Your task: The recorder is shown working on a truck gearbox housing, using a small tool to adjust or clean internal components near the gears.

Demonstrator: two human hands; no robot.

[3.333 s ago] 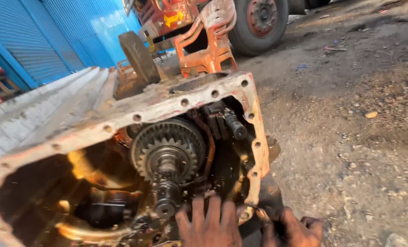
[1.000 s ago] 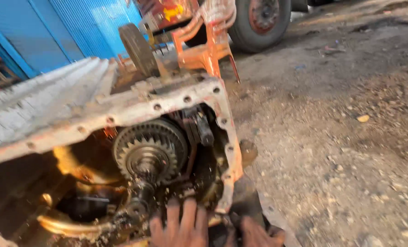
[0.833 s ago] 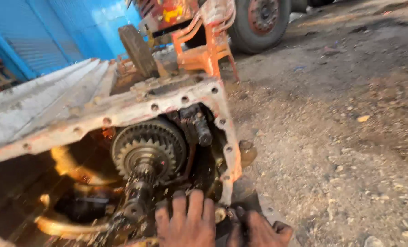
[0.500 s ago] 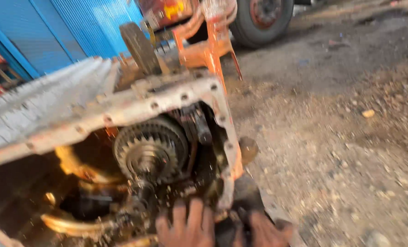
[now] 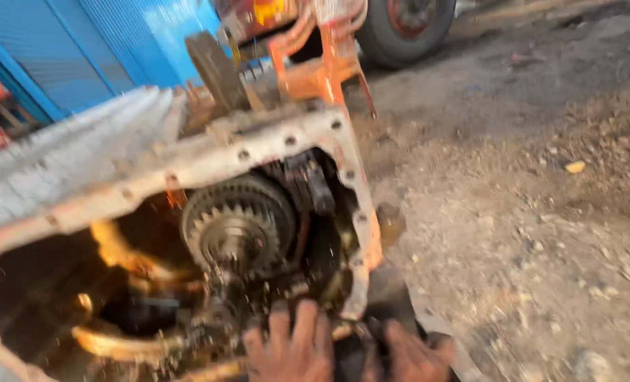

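The left hand [image 5: 290, 350] lies with fingers [image 5: 280, 327] spread flat on the oily lower edge of the open gearbox housing [image 5: 209, 152], seemingly to brace against it. The right hand [image 5: 414, 357] sits beside it on a dark part; whether it grips anything I cannot tell. Above them a toothed gear [image 5: 237, 226] fills the opening. Motion blur hides detail, and the frame cuts off both wrists.

Two bare hands visible at the lower frame edge — left hand [image 5: 290, 350], right hand [image 5: 414, 357]. No gloves, rings or sleeves in view. Fingers [image 5: 281, 327] coated in dark grease; image blurred — finer detail unreadable.
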